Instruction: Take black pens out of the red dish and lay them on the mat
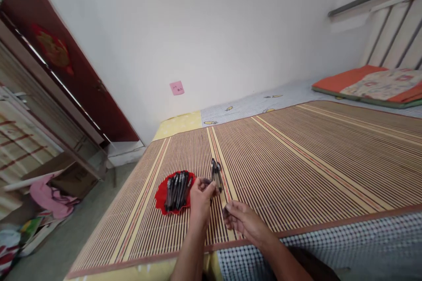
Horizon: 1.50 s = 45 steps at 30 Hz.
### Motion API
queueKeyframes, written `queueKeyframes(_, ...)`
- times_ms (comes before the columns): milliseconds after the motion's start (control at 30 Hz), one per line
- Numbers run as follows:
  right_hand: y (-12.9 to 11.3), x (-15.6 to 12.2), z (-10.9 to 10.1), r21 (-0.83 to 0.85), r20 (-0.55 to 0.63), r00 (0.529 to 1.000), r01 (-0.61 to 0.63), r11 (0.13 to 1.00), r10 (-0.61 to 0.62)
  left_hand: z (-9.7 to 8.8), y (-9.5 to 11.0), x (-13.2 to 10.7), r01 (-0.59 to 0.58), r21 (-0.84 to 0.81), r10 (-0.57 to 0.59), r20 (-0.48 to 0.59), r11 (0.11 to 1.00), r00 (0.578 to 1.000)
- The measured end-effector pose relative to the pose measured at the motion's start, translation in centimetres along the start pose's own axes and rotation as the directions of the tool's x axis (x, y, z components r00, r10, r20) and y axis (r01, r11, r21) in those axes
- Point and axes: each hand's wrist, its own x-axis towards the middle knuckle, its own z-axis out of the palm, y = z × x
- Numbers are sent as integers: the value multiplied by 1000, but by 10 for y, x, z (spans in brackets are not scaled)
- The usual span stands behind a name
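My left hand (pixel 201 195) is closed in a pinch just right of a red scallop-edged dish (pixel 160 196). A dark length between its fingers looks like a pen, mostly covered by them. Several black pens (pixel 178 191) lie side by side in the dish. Just beyond my left fingertips, a few more pens (pixel 216 171) rest on the striped mat (pixel 280 171). My right hand (pixel 242 220) is apart from the left, lower and to the right, its fingers curled together. At its fingertips shows a small dark piece, too small to name for certain.
The mat covers a bed against a white wall (pixel 214 30), where a pink note (pixel 177 88) is stuck. A folded orange floral cushion (pixel 372 85) lies at the far right. On the left are a dark red door (pixel 66 52) and a cardboard box (pixel 74 182) with pink cloth (pixel 52 195).
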Motion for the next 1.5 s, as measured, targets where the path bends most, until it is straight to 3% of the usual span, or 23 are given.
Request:
queueKeyframes(133,-4,-7,0,-110,-54,997,40,993,-46,12,-23,-9,105,-232,-105,8,967,994)
queueKeyframes(200,-16,-7,1,-195,-136,982,107,975,-135,13,-32,-10,152,-299,-153,22,942,988)
queueKeyframes(333,-60,8,12,-409,-276,881,255,876,-385,11,-40,-11,205,-369,-194,65,907,979)
queueKeyframes(400,-78,22,21,-502,-268,855,269,822,-444,9,-43,-10,210,-395,-196,75,894,978)
queueKeyframes(467,-85,36,29,-586,-204,875,249,771,-438,9,-45,-10,213,-403,-203,67,890,977)
queueKeyframes(567,-71,48,36,-658,-128,909,221,720,-396,10,-52,-12,201,-360,-193,58,911,979)
queueKeyframes(700,-36,47,32,-689,-180,893,185,701,-413,11,-59,-18,176,-228,-176,18,958,984)
queueKeyframes(800,-24,43,27,-710,-161,892,193,678,-423,11,-59,-21,163,-143,-167,-17,976,986)
queueKeyframes(933,-27,43,24,-704,-137,904,199,682,-406,11,-56,-21,166,-95,-170,-35,982,985)
queueKeyframes(1233,-30,46,19,-713,-115,897,224,664,-426,10,-58,-22,153,-151,-158,-20,977,987)
queueKeyframes(1500,-34,44,20,-756,-108,908,189,627,-404,7,-50,-23,118,-24,-120,-85,993,989)
